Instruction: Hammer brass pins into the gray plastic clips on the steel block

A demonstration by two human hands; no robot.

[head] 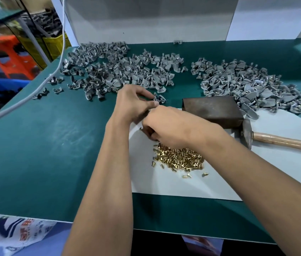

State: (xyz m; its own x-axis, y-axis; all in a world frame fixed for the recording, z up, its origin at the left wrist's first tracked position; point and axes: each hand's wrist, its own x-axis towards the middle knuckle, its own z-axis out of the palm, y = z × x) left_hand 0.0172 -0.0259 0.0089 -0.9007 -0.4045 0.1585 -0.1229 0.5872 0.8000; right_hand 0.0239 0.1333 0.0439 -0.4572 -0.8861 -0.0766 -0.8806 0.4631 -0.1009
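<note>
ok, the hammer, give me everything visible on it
The hammer lies flat on the white sheet, right of the brass pins, unheld. Its head is dark, dull metal, looking worn, and it sits right at the near right corner of the steel block, seemingly touching it. The handle is pale wood with visible grain and runs right, out of frame, so its end is unseen. Neither of the hands touches it; the right hand is nearest, over the pins.

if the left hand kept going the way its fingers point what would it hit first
Probably the single gray clip just past the left hand fingertips, lying on the green mat; depth is unclear, so it may already touch it.
</note>
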